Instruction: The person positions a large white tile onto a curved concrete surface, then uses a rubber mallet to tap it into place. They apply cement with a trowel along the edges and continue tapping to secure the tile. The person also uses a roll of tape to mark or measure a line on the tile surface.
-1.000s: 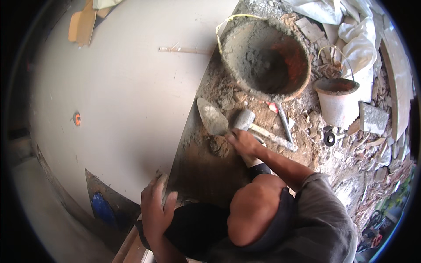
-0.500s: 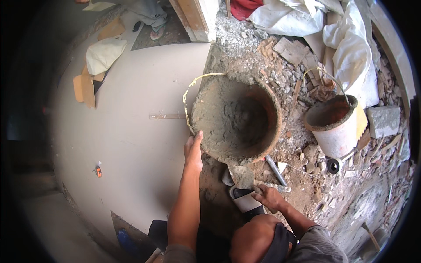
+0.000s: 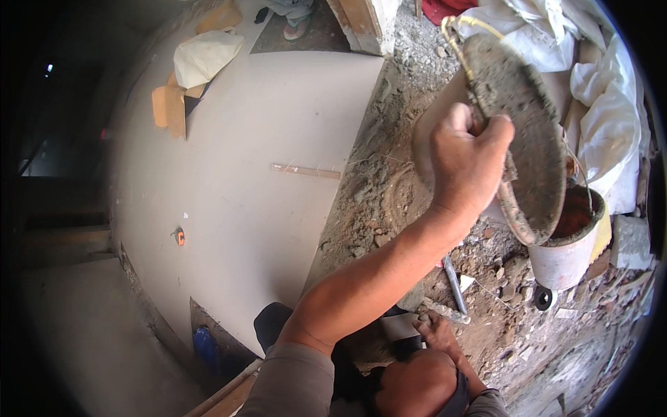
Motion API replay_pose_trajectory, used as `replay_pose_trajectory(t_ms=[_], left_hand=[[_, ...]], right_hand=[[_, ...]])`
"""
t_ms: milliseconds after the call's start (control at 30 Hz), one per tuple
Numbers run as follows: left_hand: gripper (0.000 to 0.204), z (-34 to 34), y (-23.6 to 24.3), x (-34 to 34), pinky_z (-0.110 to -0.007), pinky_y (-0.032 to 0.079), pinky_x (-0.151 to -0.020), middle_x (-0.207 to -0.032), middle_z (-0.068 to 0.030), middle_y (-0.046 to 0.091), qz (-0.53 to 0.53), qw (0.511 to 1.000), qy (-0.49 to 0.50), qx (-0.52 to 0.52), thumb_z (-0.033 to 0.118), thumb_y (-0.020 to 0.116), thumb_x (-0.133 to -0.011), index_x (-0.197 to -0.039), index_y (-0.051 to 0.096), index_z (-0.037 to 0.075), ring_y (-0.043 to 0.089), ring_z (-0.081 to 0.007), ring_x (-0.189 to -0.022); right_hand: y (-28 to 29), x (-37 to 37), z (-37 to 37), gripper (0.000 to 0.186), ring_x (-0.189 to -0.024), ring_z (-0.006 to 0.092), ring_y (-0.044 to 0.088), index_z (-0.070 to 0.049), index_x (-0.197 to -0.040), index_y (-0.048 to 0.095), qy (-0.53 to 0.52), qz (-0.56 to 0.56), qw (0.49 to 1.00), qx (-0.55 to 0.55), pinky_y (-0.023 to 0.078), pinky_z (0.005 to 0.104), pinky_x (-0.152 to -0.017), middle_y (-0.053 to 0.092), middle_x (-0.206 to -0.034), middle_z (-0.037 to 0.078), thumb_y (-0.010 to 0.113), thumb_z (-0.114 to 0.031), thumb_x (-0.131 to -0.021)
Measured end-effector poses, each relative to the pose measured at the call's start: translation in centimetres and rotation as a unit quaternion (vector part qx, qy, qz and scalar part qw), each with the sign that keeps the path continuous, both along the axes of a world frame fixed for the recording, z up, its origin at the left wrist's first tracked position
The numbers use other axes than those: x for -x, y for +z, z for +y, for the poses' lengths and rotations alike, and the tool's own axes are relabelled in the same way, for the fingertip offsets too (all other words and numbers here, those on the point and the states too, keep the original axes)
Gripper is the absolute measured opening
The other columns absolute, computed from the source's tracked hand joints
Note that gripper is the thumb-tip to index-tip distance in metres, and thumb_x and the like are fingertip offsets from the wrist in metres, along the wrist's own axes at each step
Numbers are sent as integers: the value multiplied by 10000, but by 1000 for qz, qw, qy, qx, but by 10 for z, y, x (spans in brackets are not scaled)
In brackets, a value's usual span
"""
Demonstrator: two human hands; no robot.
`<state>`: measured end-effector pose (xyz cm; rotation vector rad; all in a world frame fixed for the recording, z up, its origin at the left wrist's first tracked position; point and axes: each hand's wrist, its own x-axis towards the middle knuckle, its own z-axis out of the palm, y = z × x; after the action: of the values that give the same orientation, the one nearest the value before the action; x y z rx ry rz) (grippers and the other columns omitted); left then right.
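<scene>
L hand (image 3: 467,156) fingers clamping rim of mortar pan (image 3: 517,132), lifting it tilted over rubble nr small bucket (image 3: 566,243). R hand (image 3: 438,330) low, fingers closing on trowel handle (image 3: 445,311). Keeping grip firm, tilt slow.

The pan (image 3: 517,132) was grey, crusted all over with dried cement, and its wire handle (image 3: 455,31) was pale yellow. The small bucket (image 3: 566,243) was grey outside and rusty orange-red inside. The wide board (image 3: 264,174) was a plain pale beige, with one small orange spot (image 3: 180,237) on it. The ground (image 3: 389,194) was mottled grey-brown rubble and dust. The sheeting (image 3: 597,104) was white, and a red cloth (image 3: 445,10) lay at the top. The cardboard scraps (image 3: 170,111) were tan, under a cream sack (image 3: 208,55). A blue object (image 3: 205,347) showed near the grey sleeve (image 3: 292,382).
</scene>
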<state>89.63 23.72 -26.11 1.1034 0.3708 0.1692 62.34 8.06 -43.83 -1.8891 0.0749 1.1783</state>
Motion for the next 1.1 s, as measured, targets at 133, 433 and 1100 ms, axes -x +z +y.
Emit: replay_pose_trajectory(t_ms=[133,433,1100], left_hand=[[191,-2,-38,-18,-240,389,-458,-641,-11,542,-22,1000,10,-2,139,642,-872,-748,522,55,480,-64,-523],[370,93,-171,-8,-392,545,-832,-1080,-193,645,127,904,-177,-368,317,563,-968,-1149,548,-6,660,-248,-951],[220,213,-187,230,-448,513,-630,-863,-93,526,115,641,-388,-653,80,599,-791,-996,645,145,608,-320,-740]], right_hand=[[-6,-14,12,526,-657,285,647,24,-1095,589,0,-10,1000,-6,508,390,-662,634,-705,197,669,-432,-846],[-16,-39,26,563,-621,217,660,39,-1097,583,-83,65,994,-16,514,349,-622,632,-672,148,675,-457,-847],[-14,-177,89,671,-652,239,653,28,-1275,508,-31,-73,997,-25,516,417,-672,649,-832,211,399,-558,-968]])
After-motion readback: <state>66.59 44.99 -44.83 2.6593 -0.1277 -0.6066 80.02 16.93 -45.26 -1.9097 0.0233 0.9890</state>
